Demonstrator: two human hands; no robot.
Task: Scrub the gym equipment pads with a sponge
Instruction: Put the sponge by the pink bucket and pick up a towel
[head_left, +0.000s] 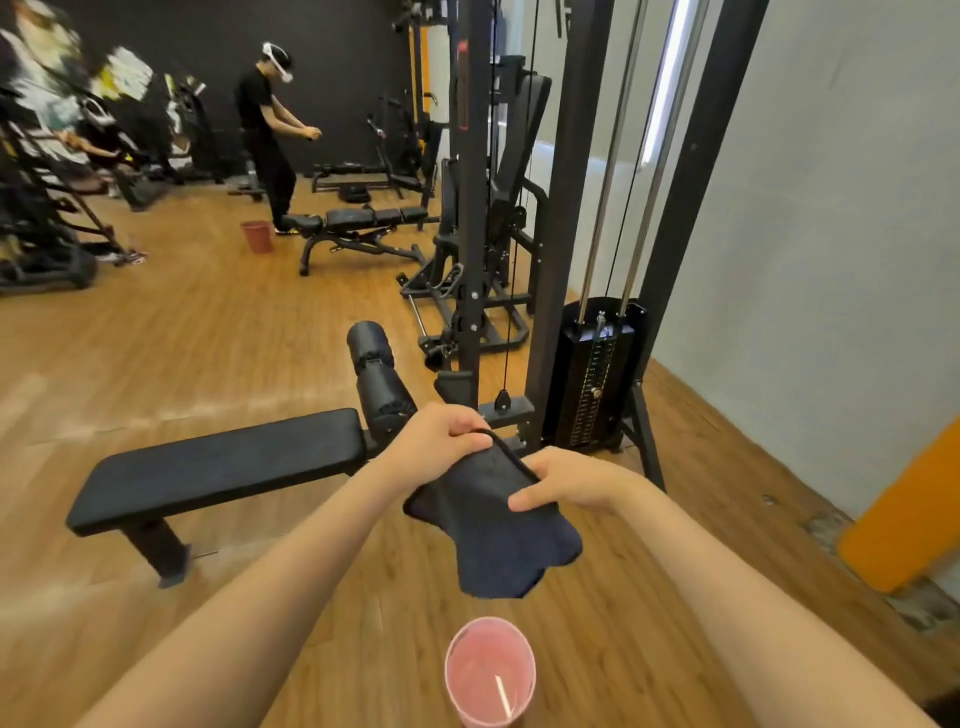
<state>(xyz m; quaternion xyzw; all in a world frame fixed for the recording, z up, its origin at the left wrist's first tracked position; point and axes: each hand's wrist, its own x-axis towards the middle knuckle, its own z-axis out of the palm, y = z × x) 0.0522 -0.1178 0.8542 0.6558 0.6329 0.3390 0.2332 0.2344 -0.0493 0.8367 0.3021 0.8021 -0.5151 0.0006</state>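
Observation:
Both my hands hold a dark blue cloth (493, 535) in the air above the wooden floor. My left hand (441, 436) pinches its upper edge and my right hand (566, 480) pinches the edge a little lower to the right; the rest of the cloth hangs down. A black padded bench seat (223, 467) lies to the left of my hands. Two black roller pads (376, 374) stand just beyond my left hand. No sponge is in view.
A pink bucket (491, 673) stands on the floor right below the cloth. The cable machine's frame and weight stack (592, 374) rise ahead on the right, by a grey wall. Another person (270, 135) stands far back beside a second bench (358, 223) and a red bucket (257, 236).

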